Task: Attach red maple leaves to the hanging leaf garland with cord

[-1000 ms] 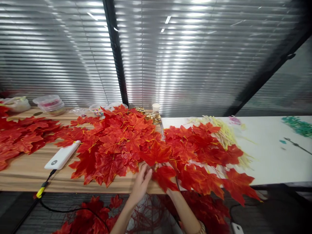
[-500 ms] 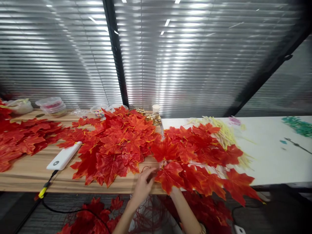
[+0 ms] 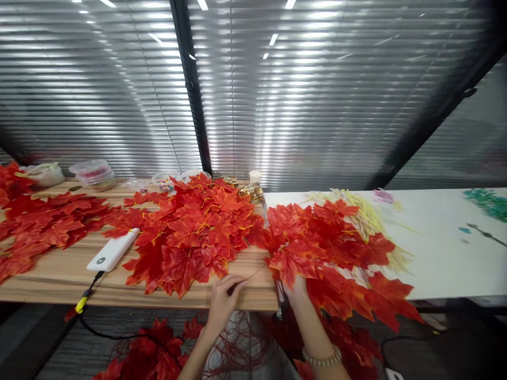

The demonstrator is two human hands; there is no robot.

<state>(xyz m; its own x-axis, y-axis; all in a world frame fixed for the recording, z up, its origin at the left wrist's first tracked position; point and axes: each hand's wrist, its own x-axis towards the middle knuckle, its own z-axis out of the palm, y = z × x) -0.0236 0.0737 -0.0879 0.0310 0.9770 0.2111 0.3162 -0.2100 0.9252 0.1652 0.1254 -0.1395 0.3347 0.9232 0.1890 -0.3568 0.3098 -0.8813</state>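
Note:
My left hand (image 3: 225,296) is over the table's front edge, thumb and fingertips pinched on a thin red string (image 3: 256,272). That string runs right toward an artificial maple leaf garland (image 3: 295,258). Under the garland's front leaf is my right hand (image 3: 296,289); the leaf covers its fingers, but the leaves have shifted along with it. More red leaves of the garland trail right over the white tabletop and hang past its edge. Left of my hands lies a large heap of red maple leaves (image 3: 206,227). Tangled red string (image 3: 243,343) lies below, by my lap.
A white power bank (image 3: 113,250) with a black cable lies on the wood-patterned table (image 3: 253,298). Along the back stand plastic tubs (image 3: 93,173), a paper cup (image 3: 255,176) and gold packets (image 3: 252,192). Yellow paper strips (image 3: 366,216) and green shreds (image 3: 487,203) are on the white tabletop (image 3: 435,264).
My hands have moved apart. The right hand went right, carrying the front leaves along; the left moved slightly left, and string now stretches out from its fingertips.

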